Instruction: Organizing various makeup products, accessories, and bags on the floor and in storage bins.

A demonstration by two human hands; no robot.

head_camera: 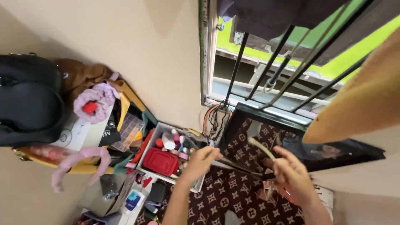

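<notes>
My left hand [202, 160] has its fingers curled at the near left corner of a black-framed mirror [333, 152] and seems to pinch the frame. The mirror leans against the barred window [271, 79] and reflects the brown patterned cloth [227, 196] it stands on. My right hand [291, 175] is closed on a thin pale stick [260, 146], which points up and to the left across the mirror's face. The two hands are about a hand's width apart.
A white box [160, 130] of small bottles, jars and a red case [160, 161] sits left of my left hand. Left of that lie a black bag [29, 100], a pink knitted item [98, 100], a clear organiser and clutter. Cables [216, 118] hang by the window corner. A tan fabric [362, 104] covers the right.
</notes>
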